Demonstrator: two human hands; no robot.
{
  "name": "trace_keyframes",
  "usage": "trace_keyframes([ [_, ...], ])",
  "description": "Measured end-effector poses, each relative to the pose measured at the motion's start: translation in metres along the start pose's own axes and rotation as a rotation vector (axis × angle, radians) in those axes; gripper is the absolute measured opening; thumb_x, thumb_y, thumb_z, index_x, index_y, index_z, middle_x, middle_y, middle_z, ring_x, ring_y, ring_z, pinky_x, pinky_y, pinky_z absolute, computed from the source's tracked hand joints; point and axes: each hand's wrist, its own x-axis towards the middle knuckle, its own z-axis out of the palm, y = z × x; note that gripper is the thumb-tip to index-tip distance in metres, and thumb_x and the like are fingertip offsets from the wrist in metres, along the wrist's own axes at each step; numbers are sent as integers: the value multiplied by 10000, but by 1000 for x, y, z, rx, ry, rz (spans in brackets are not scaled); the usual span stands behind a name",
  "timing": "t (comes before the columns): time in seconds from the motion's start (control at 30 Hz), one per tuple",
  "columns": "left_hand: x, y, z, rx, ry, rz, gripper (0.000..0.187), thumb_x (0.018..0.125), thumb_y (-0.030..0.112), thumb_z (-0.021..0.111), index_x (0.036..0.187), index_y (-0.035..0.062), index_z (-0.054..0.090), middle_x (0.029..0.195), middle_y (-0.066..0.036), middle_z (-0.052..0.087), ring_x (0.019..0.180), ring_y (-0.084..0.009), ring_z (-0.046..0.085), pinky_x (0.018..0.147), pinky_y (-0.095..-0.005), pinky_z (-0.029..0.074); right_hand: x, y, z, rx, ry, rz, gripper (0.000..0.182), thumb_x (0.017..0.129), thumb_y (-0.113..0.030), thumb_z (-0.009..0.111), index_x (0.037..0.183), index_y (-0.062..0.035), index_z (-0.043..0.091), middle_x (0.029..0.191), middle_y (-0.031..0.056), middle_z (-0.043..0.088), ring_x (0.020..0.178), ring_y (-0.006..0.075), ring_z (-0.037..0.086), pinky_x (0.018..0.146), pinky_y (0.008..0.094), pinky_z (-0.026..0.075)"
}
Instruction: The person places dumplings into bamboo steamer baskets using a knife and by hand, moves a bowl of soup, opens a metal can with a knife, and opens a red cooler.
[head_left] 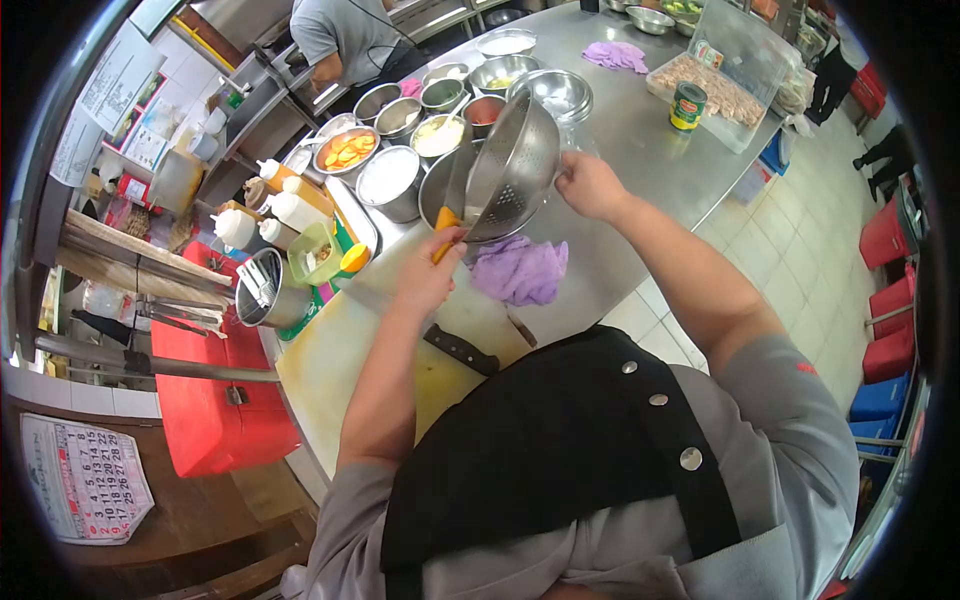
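My right hand [592, 187] grips the rim of a metal colander [512, 170], which is tilted on its side over a metal bowl [434, 188]. In my left hand [430, 272] is the yellow handle of a knife [448, 219], its wide blade upright beside the colander. What lies inside the colander is hidden. A purple cloth [520, 270] rests just below the bowl. Nearer my body, a black-handled knife [462, 350] lies on the pale cutting board [345, 350].
Several metal bowls of food, one with orange slices [347, 150], stand beyond the board. Squeeze bottles [298, 210] are at the left. A can [687, 106] stands by a clear bin [735, 140] at the back right. Another person [345, 45] stands across the counter.
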Motion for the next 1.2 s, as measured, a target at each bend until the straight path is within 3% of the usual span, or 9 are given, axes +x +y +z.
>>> trace_keyframes([
  [0.03,-1,2,2,18,-37,-23,325,991,292,684,1256,104,699,1050,-54,730,652,-120,615,587,-291,513,-2,-3,1,20,7,-9,319,879,-171,586,1155,-45,682,1121,268,686,1046,428,670,933,484,531],
  [0.1,1,-3,12,84,50,151,302,974,279,699,1210,92,711,1077,-94,712,753,-199,655,663,-347,533,-4,-8,2,85,25,-44,305,885,-164,585,1145,-44,689,1127,264,685,1038,429,670,931,480,531],
  [0.23,0,10,24,577,266,474,265,944,277,720,1111,72,731,1107,-166,646,951,-359,661,807,-450,535,-10,-24,5,183,27,-40,249,894,-161,593,1084,-35,694,1138,257,677,1021,430,669,920,482,529],
  [0.33,6,14,26,642,325,519,260,933,295,723,1066,72,739,1117,-185,595,959,-395,643,811,-470,537,-2,-26,13,133,124,-147,218,895,-169,608,1034,-15,674,1072,256,687,990,433,672,894,490,532],
  [0.43,8,27,14,651,368,713,250,933,294,717,1068,85,744,1144,-188,601,943,-392,658,804,-482,540,5,-34,4,204,62,-79,214,895,-174,608,994,11,649,987,262,690,959,441,672,868,500,535],
  [0.63,-17,87,-40,816,355,636,197,927,273,720,1046,119,749,1175,-176,605,897,-406,676,792,-486,551,33,-57,19,401,196,-58,366,854,-254,649,1104,13,656,1010,277,701,996,431,682,903,482,540],
  [0.83,-24,105,-63,970,413,679,172,931,250,711,1040,120,740,1135,-159,593,853,-397,674,766,-492,555,44,-77,49,-318,-231,-256,697,791,-478,752,1340,-72,613,1347,211,626,1242,390,604,1062,474,480],
  [0.93,-29,92,-57,1008,365,634,158,928,243,710,1026,121,729,1090,-149,572,838,-392,675,738,-484,560,31,-67,41,-313,-120,-363,781,779,-537,772,1386,-80,591,1410,198,583,1305,384,558,1072,488,470],
  [1.2,-13,51,-25,1202,148,621,100,912,182,643,957,103,685,1057,-165,567,776,-356,691,699,-455,581,-15,-3,-2,-222,22,-49,710,860,-468,732,1410,-49,571,1376,231,588,1289,391,561,1080,455,470],
])
